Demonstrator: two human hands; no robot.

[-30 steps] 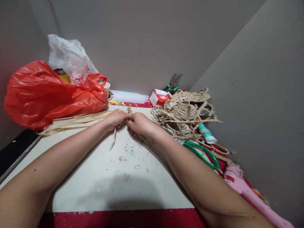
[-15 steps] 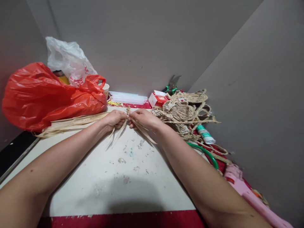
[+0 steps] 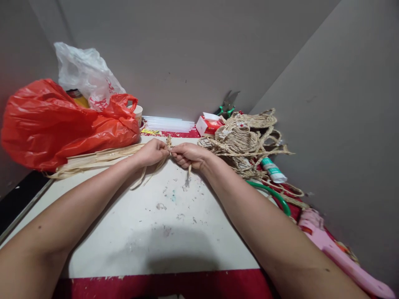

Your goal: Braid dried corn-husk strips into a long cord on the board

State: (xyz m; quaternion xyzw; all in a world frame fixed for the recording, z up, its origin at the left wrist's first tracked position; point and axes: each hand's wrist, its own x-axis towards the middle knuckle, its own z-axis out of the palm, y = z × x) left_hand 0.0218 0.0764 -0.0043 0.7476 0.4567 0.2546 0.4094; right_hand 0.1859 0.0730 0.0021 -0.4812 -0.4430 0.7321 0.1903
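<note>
A short braid of pale dried straw strips (image 3: pixel 168 141) stands at the far middle of the white board, its top poking up between my hands. My left hand (image 3: pixel 153 152) pinches the strips from the left, and loose ends trail below it. From the right, my right hand (image 3: pixel 188 155) is closed in a fist around other strips, with one end showing under the fingers. The two hands nearly meet at the braid. Left of my left hand lies a flat bundle of straw strips (image 3: pixel 96 160). What sits inside the fingers is mostly hidden.
An orange plastic bag (image 3: pixel 62 124) and a white bag (image 3: pixel 87 70) stand left. Clear sticks (image 3: pixel 168 123), a red-white box (image 3: pixel 208 123), green-handled pruning shears (image 3: pixel 227 106) and coiled braided rope (image 3: pixel 241 139) sit behind and right. Further right are a green hoop (image 3: pixel 277 195) and a pink object (image 3: pixel 343 257).
My right hand has closed into a fist, gathering the strips that hung below it. My left hand has shifted slightly, and its loose ends now trail more to the left.
</note>
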